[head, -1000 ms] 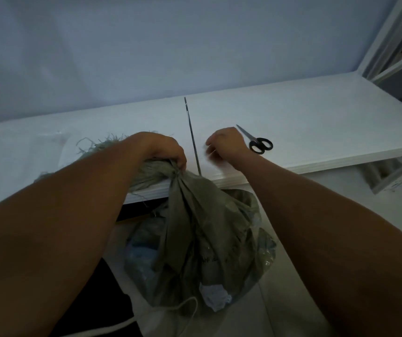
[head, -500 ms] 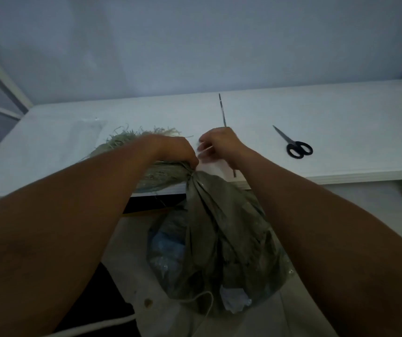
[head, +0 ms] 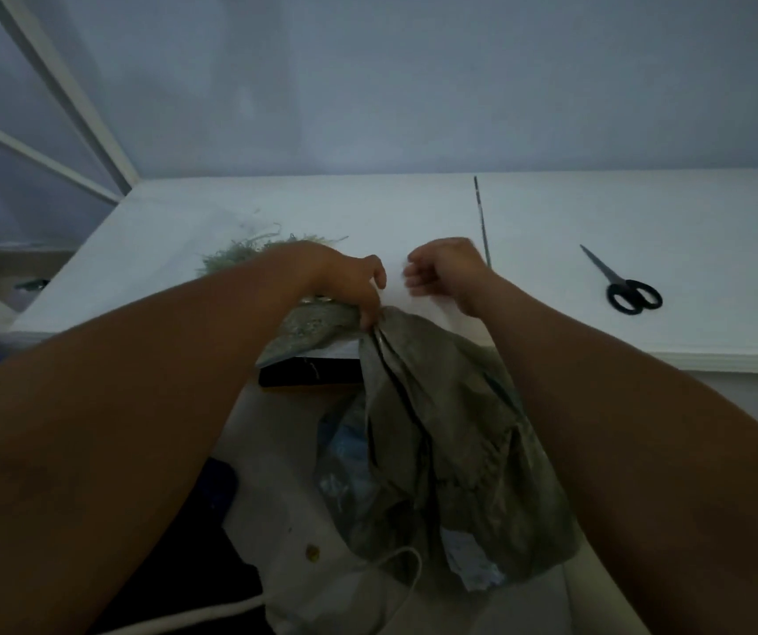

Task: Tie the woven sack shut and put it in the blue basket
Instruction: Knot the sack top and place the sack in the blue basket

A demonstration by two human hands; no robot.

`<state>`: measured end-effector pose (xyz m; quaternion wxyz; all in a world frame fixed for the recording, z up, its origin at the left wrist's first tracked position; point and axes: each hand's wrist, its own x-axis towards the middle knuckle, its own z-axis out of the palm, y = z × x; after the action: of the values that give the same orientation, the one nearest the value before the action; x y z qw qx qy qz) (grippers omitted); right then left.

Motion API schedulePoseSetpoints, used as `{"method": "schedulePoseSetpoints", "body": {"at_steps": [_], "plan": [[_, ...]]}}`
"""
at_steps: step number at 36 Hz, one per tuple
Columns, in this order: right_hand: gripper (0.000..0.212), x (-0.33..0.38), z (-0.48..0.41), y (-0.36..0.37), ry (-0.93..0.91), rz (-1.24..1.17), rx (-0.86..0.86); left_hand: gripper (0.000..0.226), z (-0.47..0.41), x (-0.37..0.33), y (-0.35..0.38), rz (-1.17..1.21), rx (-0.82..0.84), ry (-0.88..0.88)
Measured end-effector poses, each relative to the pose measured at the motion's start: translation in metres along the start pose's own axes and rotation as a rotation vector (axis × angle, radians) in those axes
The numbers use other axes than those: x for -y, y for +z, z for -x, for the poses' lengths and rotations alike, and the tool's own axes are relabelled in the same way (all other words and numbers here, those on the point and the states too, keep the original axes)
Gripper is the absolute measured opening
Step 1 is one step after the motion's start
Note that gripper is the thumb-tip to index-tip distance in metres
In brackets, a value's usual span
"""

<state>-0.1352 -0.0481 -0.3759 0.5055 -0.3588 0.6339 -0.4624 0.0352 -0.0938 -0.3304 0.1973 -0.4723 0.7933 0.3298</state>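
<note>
My left hand (head: 345, 281) clenches the gathered neck of the sack (head: 450, 451) at the table (head: 551, 213) edge. My right hand (head: 448, 272) curls beside it, and whether it holds anything I cannot tell. Next, likely: binding that neck tight.

The woven sack (head: 450, 428) was dull grey-green plastic weave, frayed at its mouth; the table (head: 551, 213) under that mouth looked smooth, matt white.

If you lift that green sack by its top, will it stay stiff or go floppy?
Probably floppy: the woven sack hangs in soft folds below the left hand gripping its neck. It likely has some weight, since it bulges at the bottom.
</note>
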Motion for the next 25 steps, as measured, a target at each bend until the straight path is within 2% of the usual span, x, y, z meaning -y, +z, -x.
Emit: {"method": "schedulePoseSetpoints", "body": {"at_steps": [2,5,8,11,12,14,16,19,22,24,25], "plan": [[0.022,0.002,0.004,0.017,0.061,0.021,0.127,0.068,0.002,0.0,0.0,-0.064,-0.024,-0.002],[0.024,0.006,0.009,0.037,0.155,0.124,0.315,0.065,0.004,-0.001,0.004,-0.269,-0.168,-0.001],[0.015,0.011,0.018,0.047,0.195,0.098,0.405,0.045,-0.001,0.005,0.008,-0.438,-0.409,0.135],[0.027,0.015,0.02,0.044,0.237,0.052,0.507,0.029,0.008,0.012,0.009,-0.661,-0.734,0.278],[0.028,0.017,0.021,0.043,0.239,0.041,0.547,0.029,0.011,0.016,0.008,-0.748,-0.863,0.314],[0.024,0.02,0.023,0.039,0.219,0.055,0.558,0.038,0.021,0.016,0.007,-0.777,-1.031,0.268],[0.025,0.023,0.026,0.036,0.185,0.038,0.502,0.047,0.033,0.009,0.005,-0.604,-1.062,0.071],[0.02,0.028,0.03,0.037,0.119,-0.139,0.38,0.037,0.051,-0.005,0.004,-0.194,-0.957,-0.181],[0.029,0.033,0.036,0.04,0.038,-0.225,0.205,0.031,0.067,-0.018,0.01,0.189,-0.773,-0.128],[0.042,0.037,0.041,0.042,0.013,-0.288,0.062,0.023,0.073,-0.028,0.019,0.362,-0.664,0.007],[0.041,0.04,0.044,0.041,0.012,-0.327,0.006,0.013,0.077,-0.034,0.026,0.457,-0.586,0.081]]}}
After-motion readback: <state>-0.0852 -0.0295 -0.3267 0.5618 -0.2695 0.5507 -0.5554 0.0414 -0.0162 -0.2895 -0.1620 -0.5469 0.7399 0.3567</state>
